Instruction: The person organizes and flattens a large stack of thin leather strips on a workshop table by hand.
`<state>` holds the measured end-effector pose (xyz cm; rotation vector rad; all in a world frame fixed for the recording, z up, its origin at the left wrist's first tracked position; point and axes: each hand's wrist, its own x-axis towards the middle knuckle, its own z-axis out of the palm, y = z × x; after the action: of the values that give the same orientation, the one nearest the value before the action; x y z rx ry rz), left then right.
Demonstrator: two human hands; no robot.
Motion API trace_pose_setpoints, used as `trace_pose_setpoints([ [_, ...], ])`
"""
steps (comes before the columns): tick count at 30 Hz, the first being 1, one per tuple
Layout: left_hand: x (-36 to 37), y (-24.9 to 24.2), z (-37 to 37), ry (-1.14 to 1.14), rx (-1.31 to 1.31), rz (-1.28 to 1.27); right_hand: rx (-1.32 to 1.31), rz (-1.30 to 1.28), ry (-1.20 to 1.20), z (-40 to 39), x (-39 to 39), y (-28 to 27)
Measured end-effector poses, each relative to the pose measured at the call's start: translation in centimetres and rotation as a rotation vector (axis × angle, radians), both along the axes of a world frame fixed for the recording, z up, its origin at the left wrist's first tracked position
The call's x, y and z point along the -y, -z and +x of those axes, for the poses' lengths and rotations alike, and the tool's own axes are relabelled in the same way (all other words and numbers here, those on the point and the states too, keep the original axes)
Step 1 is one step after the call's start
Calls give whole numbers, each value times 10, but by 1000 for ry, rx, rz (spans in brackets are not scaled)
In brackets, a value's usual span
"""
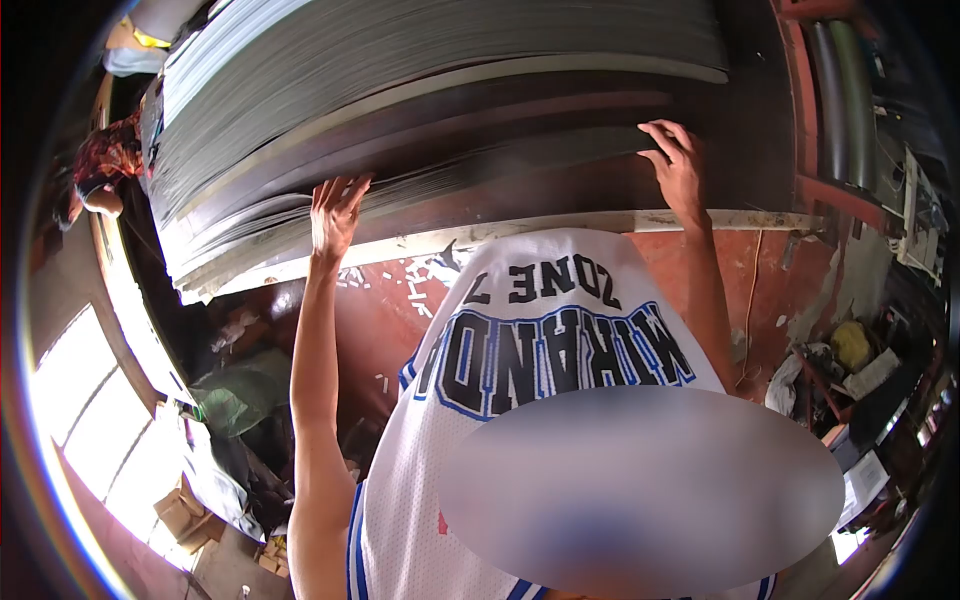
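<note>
Tall stack of thin grey sheets point(420, 90) fills upper frame, long axis running left-right. Left hand point(335, 215), fingers spread, open on stack's near edge, centre-left. Right hand point(675, 170), open, flat on dark sheet, upper right. Both touching.

Grey sheets point(400, 60); perhaps white-blue jersey point(540, 330)

You're in a workshop, likely a sheet-cutting or printing shop. A tall stack of thin grey sheets point(420, 70) lies on a worn red-painted metal machine bed point(380, 330). Grey steel rollers point(845, 90) stand at one side, brown cardboard boxes point(185, 510) and paper scraps litter the concrete floor point(225, 570).
</note>
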<state>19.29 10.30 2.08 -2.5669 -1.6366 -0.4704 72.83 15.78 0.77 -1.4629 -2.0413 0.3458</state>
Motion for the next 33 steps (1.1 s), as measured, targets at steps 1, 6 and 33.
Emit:
trace_pose_setpoints([
  [1,0,1,-2,-12,-3,-3,16,-2,3,0,1,-4],
  [6,1,9,-8,-76,11,18,54,-17,-34,4,3,-10],
  [33,111,0,-231,-410,-314,-77,181,-274,138,160,35,-18],
])
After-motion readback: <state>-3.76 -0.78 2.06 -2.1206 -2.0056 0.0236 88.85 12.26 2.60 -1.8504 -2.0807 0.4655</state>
